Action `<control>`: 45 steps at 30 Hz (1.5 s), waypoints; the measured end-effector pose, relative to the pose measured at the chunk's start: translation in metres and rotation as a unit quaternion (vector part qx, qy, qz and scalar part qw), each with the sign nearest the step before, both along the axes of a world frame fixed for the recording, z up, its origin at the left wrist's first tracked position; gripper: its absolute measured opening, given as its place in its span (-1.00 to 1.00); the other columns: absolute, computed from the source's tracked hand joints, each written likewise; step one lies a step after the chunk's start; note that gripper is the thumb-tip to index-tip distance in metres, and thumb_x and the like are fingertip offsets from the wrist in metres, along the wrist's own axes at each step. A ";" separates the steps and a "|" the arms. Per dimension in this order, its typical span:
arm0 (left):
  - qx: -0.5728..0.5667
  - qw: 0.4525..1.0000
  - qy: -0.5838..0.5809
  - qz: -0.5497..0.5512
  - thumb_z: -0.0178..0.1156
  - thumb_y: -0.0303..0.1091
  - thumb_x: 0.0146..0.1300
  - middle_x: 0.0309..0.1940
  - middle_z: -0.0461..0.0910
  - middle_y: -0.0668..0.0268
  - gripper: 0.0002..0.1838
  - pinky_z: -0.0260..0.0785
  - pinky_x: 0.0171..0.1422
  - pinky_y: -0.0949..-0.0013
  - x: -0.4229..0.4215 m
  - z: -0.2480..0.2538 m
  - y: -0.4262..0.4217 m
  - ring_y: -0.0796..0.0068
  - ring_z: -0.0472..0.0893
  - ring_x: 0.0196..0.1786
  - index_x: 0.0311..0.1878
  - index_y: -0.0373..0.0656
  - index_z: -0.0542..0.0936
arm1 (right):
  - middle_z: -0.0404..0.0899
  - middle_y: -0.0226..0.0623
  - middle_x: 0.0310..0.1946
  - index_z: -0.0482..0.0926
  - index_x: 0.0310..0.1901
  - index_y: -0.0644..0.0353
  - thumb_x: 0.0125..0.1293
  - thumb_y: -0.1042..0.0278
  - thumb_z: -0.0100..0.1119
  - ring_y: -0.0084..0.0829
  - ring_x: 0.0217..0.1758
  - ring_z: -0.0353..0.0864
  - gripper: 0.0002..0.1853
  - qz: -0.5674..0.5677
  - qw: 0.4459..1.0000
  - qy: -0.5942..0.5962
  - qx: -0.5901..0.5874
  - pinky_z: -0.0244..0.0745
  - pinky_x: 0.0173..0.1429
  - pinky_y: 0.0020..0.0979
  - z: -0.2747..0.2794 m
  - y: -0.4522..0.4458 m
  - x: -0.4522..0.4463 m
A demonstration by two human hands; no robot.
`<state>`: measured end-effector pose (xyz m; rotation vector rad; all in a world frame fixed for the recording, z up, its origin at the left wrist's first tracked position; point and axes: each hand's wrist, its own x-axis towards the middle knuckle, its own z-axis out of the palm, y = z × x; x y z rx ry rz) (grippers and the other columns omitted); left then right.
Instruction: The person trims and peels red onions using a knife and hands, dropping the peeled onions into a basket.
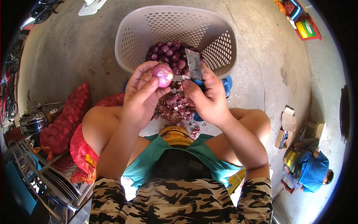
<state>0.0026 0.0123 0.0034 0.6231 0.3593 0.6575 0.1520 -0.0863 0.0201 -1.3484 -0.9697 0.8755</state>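
My left hand (pixel 141 89) has its fingers wrapped round a peeled-looking purple onion (pixel 162 75), its pale cut end facing right. My right hand (pixel 209 95) grips a knife (pixel 193 64); a broad grey metal part stands up from the fist, and a narrow metal tip points left at the onion's pale end. Whether that tip touches the onion I cannot tell. Below and beyond both hands is a grey plastic basket (pixel 128 56) with many purple onions (pixel 169 52) inside. A heap of onion skins (pixel 173 106) lies on the floor under my hands.
Red mesh sacks of onions (pixel 65 119) lean at my left beside a metal rack (pixel 44 175). A cardboard box (pixel 286 128) sits on the floor at right, near a seated person in a blue shirt (pixel 313 171). A red container (pixel 311 28) stands at far right.
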 end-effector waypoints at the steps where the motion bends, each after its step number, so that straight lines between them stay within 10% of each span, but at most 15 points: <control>1: 0.006 1.000 -0.003 -0.001 0.12 -0.52 0.26 0.07 0.47 0.20 -0.62 0.49 0.13 0.29 -0.001 0.000 0.001 0.39 0.53 0.07 0.15 -0.17 0.37 | 0.48 -0.26 -0.49 0.42 -0.24 0.28 0.21 0.53 0.11 -0.49 -0.43 0.45 -0.89 0.009 0.999 -0.037 0.020 0.40 -0.31 -0.38 0.000 0.000 0.001; 14: 0.344 0.918 0.168 0.102 0.30 -0.79 -0.06 0.06 0.50 0.12 -0.47 0.44 0.15 0.36 0.000 0.001 0.002 0.42 0.51 0.09 0.04 -0.31 0.45 | 0.42 -0.06 -0.59 0.36 -0.41 0.25 0.06 0.47 0.23 -0.04 -0.49 0.50 -0.80 0.077 0.962 -0.259 -0.027 0.37 -0.40 -0.19 0.005 0.004 0.020; 36: 0.180 0.936 0.286 0.102 0.20 -0.40 0.26 0.07 0.47 0.21 -0.59 0.43 -0.01 0.44 0.030 -0.016 0.033 0.47 0.55 -0.02 0.15 -0.24 0.38 | 0.43 0.06 -0.56 0.37 -0.33 0.33 0.13 0.40 0.18 0.09 -0.39 0.50 -0.78 0.113 0.944 -0.308 -0.042 0.36 -0.33 -0.07 0.007 0.001 0.031; 41: 0.325 0.900 0.279 0.084 0.15 -0.46 0.26 0.04 0.52 0.29 -0.68 0.39 -0.02 0.48 -0.010 0.013 0.032 0.51 0.56 -0.03 0.10 -0.17 0.46 | 0.45 0.14 -0.39 0.25 -0.13 0.33 0.14 0.44 0.11 0.13 -0.32 0.51 -0.68 0.047 0.951 -0.303 0.025 0.39 -0.26 -0.05 -0.005 -0.001 0.027; 45: 0.376 0.864 0.316 0.106 0.10 -0.64 0.23 -0.03 0.52 0.25 -0.67 0.37 0.11 0.45 -0.075 0.062 0.030 0.51 0.53 -0.04 0.07 -0.28 0.44 | 0.44 0.17 -0.23 0.24 0.01 0.33 0.12 0.51 0.02 0.10 -0.20 0.54 -0.60 0.208 0.905 -0.356 -0.104 0.42 -0.18 -0.05 0.007 -0.005 0.029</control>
